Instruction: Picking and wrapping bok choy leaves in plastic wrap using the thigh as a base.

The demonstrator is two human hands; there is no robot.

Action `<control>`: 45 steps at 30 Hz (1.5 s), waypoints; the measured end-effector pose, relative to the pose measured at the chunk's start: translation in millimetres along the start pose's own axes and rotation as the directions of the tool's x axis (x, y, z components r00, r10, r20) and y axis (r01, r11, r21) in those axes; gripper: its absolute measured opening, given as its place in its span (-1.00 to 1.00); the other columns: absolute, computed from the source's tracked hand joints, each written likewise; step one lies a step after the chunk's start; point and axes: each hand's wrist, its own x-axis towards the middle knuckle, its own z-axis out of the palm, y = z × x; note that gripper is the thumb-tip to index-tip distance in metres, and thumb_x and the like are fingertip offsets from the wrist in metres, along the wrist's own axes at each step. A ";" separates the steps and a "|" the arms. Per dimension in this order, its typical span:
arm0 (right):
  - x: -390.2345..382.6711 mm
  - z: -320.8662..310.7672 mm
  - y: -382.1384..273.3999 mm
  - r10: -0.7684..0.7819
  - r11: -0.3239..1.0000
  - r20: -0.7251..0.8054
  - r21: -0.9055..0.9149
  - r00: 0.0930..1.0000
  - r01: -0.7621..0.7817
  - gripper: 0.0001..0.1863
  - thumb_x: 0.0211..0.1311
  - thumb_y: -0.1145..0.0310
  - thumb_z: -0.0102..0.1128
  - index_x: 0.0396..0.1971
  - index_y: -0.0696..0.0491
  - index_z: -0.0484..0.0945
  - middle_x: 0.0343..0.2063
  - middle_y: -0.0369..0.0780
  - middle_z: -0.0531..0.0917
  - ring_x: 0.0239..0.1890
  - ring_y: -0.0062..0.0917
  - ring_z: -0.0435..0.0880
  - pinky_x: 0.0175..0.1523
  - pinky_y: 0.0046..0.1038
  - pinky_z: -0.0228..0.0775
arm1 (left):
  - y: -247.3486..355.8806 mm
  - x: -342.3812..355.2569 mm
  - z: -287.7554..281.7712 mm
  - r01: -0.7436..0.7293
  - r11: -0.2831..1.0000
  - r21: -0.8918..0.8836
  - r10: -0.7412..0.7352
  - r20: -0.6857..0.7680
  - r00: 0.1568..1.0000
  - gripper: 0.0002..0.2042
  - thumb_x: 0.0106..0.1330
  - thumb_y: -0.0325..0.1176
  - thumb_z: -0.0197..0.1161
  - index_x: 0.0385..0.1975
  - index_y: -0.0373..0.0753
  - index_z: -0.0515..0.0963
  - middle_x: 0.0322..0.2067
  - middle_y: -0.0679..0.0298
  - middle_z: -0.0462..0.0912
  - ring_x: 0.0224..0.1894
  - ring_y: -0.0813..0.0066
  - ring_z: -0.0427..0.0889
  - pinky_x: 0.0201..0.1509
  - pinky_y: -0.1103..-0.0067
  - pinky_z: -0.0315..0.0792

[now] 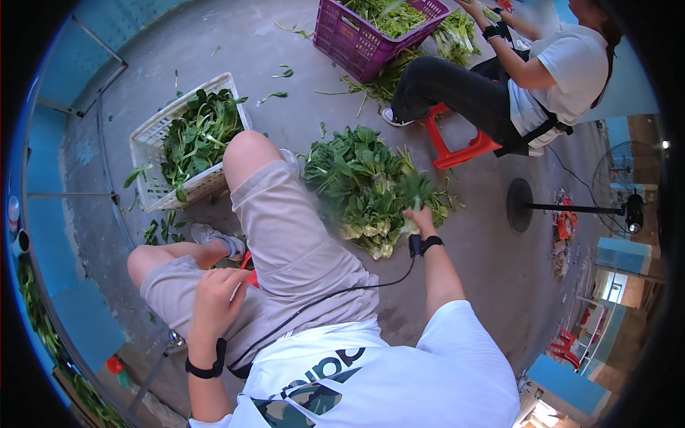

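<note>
My right hand is closed around the pale stem end of a bunch of leafy greens, at the right side of a pile on the floor. That pile of leafy greens has its dark leaves toward the far side and its pale cut ends toward me. My left hand hovers over my left thigh, fingers loosely bent and thumb a little apart, with nothing visible in it. Beyond my knees, a white plastic crate holds loose leafy greens.
A purple crate full of greens stands at the far side. Close by, a person sits on a red stool. On the right is a black fan stand. Loose leaves lie scattered on the floor. A black cable runs from my right wrist across my lap.
</note>
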 end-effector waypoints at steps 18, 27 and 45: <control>-40.2 123.2 -90.8 -0.202 0.811 0.031 -0.555 0.979 0.185 -0.51 0.27 0.40 0.16 0.22 0.04 0.59 0.23 -0.04 0.63 0.28 -0.05 0.57 0.28 -0.06 0.51 | 20.3 -4.1 -6.8 0.100 0.992 0.079 -0.104 0.053 0.993 -0.82 0.23 -0.49 0.36 -0.17 -0.24 0.69 -0.28 0.15 0.73 -0.19 0.11 0.69 -0.02 0.29 0.47; -49.6 98.5 -136.2 -0.462 0.866 -0.045 -0.237 0.886 0.440 -0.42 0.23 0.27 0.35 0.26 0.10 0.58 0.46 0.02 0.40 0.43 -0.04 0.45 0.48 -0.14 0.33 | -13.2 -28.8 -20.6 0.140 0.990 -0.003 -0.139 -0.133 0.981 -0.87 0.26 -0.49 0.37 -0.21 -0.27 0.69 -0.25 0.10 0.76 -0.16 0.06 0.71 -0.02 0.27 0.49; -258.7 187.9 -450.1 -0.830 0.451 0.525 0.434 0.188 0.780 -0.65 0.44 0.48 0.26 0.19 0.13 0.62 0.28 -0.23 0.61 0.07 -0.48 0.69 0.08 -0.46 0.59 | -10.3 -200.2 -133.3 0.504 0.851 0.150 -0.241 -0.740 0.628 -0.88 0.34 -0.37 0.39 -0.22 -0.23 0.73 -0.26 0.19 0.78 -0.19 0.18 0.74 -0.05 0.32 0.55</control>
